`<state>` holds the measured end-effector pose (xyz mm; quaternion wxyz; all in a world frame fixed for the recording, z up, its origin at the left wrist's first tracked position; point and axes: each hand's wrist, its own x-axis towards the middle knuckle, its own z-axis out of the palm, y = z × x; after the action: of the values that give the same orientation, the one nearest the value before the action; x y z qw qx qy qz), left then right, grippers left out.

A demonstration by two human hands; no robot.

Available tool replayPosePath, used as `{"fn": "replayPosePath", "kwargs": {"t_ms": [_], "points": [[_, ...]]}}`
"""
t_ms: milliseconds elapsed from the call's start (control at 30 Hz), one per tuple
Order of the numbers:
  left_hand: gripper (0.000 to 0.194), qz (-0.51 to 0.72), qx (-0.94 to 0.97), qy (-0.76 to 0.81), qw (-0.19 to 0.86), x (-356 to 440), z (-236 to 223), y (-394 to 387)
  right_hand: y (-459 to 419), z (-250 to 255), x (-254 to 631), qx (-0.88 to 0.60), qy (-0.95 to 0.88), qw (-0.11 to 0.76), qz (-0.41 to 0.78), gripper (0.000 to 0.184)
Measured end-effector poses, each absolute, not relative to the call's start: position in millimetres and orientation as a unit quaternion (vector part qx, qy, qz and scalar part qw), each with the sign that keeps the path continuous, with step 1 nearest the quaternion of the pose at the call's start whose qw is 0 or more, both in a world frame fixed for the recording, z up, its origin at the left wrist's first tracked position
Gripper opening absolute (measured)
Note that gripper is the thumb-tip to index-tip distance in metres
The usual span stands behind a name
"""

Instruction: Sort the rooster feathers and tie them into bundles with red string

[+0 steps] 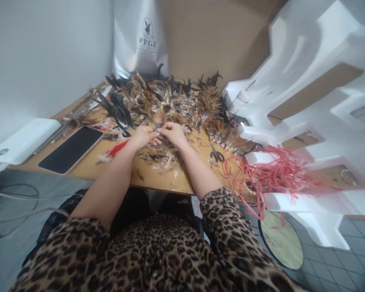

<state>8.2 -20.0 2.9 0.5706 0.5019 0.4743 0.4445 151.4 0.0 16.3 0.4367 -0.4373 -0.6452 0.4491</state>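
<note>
Both hands meet over the front of the wooden table [182,184]. Between their fingertips stands a small tuft of brown feathers [159,116], fluffy end pointing away from me. My left hand [146,137] pinches its base, with the lower fingers curled. From the other side my right hand [174,134] pinches the same base with thumb and forefinger. Right behind them spreads a large heap of brown, black and white feathers [176,97]. Loose feathers [161,156] lie below the hands. A red strip [118,148] lies by my left wrist.
Black-handled scissors [216,154] lie right of my right hand, near a tangle of pink-red ribbons [276,172]. White foam packing [304,93] borders the right side. On the left are a phone [71,149] and a white power bank [24,140] with a cable. A white bag [141,40] stands behind.
</note>
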Motion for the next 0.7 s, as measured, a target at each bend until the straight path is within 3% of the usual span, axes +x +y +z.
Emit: {"fn": "replayPosePath", "kwargs": {"t_ms": [300, 500, 700], "points": [[0.007, 0.407, 0.549, 0.495, 0.537, 10, 5, -22, -5, 22, 150, -0.439, -0.700, 0.390, 0.407, 0.026], [0.006, 0.402, 0.555, 0.499, 0.530, 11, 6, -24, -5, 14, 144, -0.459, -0.704, 0.409, 0.355, 0.021], [0.012, 0.440, 0.534, 0.470, 0.548, 13, 0, -21, -2, 11, 142, -0.473, -0.660, 0.434, 0.390, 0.020]]}}
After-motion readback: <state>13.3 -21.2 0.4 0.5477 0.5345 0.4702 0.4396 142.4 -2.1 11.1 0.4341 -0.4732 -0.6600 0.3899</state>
